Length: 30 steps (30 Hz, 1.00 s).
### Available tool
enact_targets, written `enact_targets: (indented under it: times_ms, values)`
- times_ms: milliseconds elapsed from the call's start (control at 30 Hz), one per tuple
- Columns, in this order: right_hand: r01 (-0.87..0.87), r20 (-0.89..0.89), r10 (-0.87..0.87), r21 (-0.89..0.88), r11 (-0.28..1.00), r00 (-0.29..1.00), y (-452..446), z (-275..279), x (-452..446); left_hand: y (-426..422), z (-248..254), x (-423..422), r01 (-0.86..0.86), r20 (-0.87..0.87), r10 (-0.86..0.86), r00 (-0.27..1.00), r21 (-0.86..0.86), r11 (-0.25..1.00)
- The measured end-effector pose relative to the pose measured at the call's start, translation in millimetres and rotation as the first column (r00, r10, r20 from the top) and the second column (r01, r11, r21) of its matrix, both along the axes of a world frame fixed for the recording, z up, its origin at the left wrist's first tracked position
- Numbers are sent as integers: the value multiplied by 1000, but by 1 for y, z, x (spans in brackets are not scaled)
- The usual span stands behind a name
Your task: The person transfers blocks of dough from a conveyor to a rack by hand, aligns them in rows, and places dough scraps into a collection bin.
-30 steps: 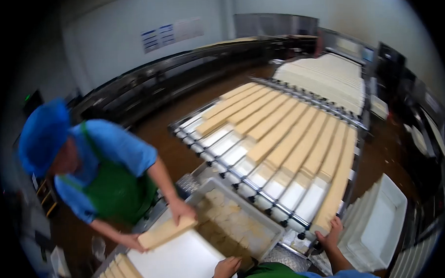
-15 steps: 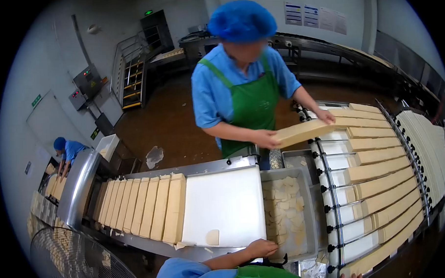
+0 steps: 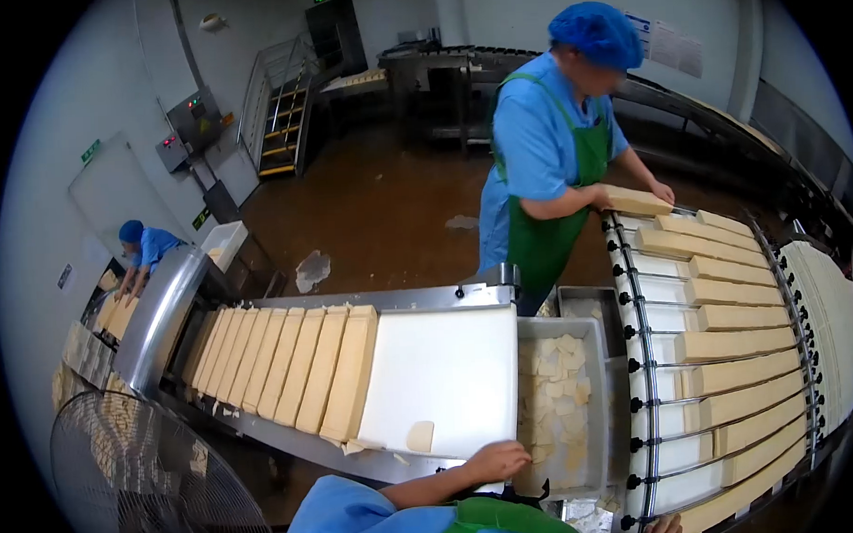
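My left hand (image 3: pixel 497 461) hovers by the near corner of the white conveyor belt (image 3: pixel 439 369), its fingers curled with nothing visible in them. Beside it is a grey tray (image 3: pixel 596 402) of pale dough scraps (image 3: pixel 553 384). At the bottom edge my right hand (image 3: pixel 663 528), partly cut off, has its fingers closed at the near end of a long stack of dough sheets (image 3: pixel 749 490) on the rack. Across the line, a co-worker in a green apron (image 3: pixel 547 234) holds another stack (image 3: pixel 637 201) with both hands at the rack's far end.
Several dough stacks (image 3: pixel 270 361) stand side by side on the belt's left part. Metal rods with black knobs (image 3: pixel 641 353) border the rack's lanes. A wire fan guard (image 3: pixel 152 473) stands at lower left. Another worker (image 3: pixel 149 253) bends over dough at far left.
The co-worker has moved right and brought the held stack down to the rack's far end. My view has shifted, and my left hand is a little higher and farther right in it.
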State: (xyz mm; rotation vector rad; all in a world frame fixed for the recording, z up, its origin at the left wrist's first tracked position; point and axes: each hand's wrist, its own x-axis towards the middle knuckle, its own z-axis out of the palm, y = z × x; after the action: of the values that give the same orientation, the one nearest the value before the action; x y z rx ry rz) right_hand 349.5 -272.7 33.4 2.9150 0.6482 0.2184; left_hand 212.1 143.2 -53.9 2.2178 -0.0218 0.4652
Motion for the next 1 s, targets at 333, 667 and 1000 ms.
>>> enact_targets:
  times_ms: [333,667,1000]
  values:
    - [38,0,-38,15,999,999,21,29,-5,48,-10,-145,-967,-34,976,217,130,219]
    - [60,-7,-60,23,998,998,11,19,5,77,-20,-188,-721,-410,829,381,429,544]
    - [48,83,-55,80,996,995,6,7,9,78,-12,-146,-449,-395,372,840,-120,886]
